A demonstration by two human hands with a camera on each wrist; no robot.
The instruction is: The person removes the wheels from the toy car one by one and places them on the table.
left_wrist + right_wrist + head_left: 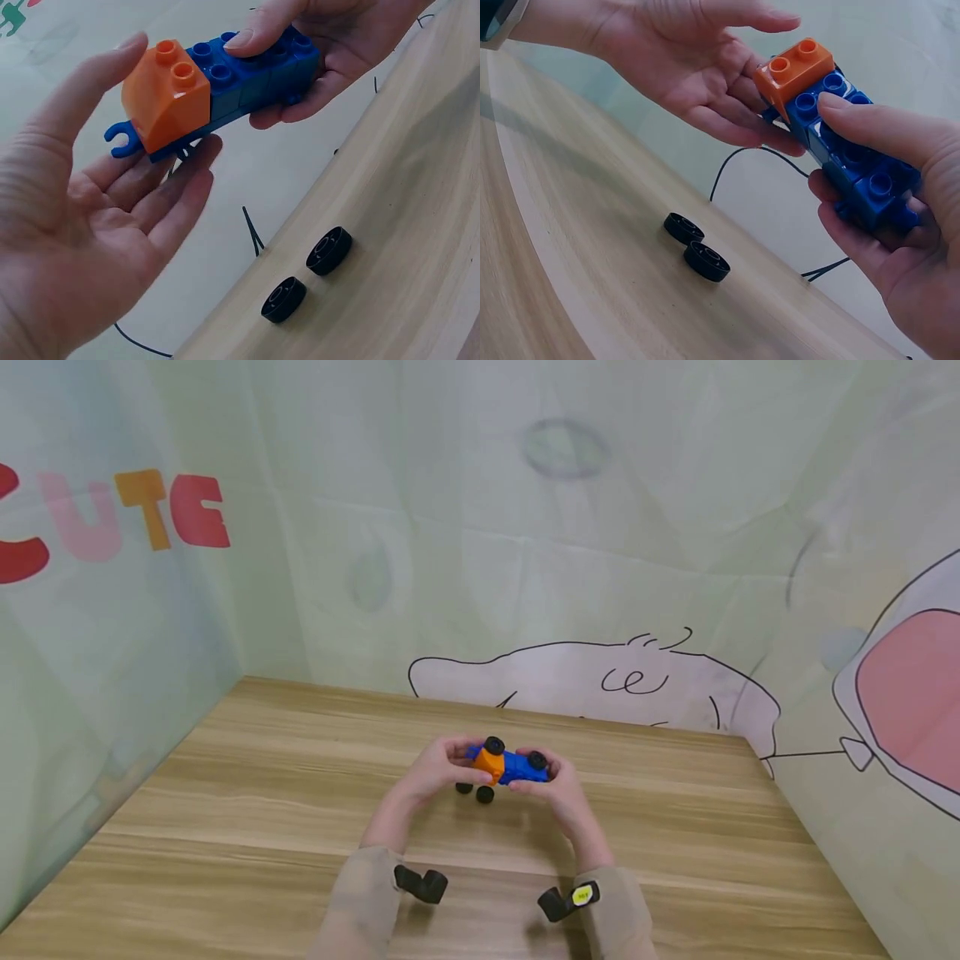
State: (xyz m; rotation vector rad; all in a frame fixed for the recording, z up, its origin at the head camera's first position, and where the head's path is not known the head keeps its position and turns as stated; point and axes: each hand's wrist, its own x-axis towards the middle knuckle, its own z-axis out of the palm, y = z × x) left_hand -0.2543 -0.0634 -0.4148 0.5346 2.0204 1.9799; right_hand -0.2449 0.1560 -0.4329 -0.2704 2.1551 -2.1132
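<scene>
A toy car (512, 766) of building blocks, blue with an orange sloped front block (166, 97), is held above the table. My right hand (900, 187) grips its blue rear, thumb on the studs and fingers underneath. My left hand (112, 202) is at the orange end, fingers loosely extended under or behind it, with the thumb near its upper edge. Whether those fingers touch the car is partly hidden. A blue hook (122, 140) sticks out at the front. Black wheels (493, 746) show along the car's upper side in the head view.
Two loose black wheels, one (329, 250) beside another (283, 299), lie on the wooden table (247, 793) below the car. A printed cloth backdrop (465, 527) stands behind and along both sides of the tabletop. Wrist-worn cameras (422, 885) sit on both sleeves.
</scene>
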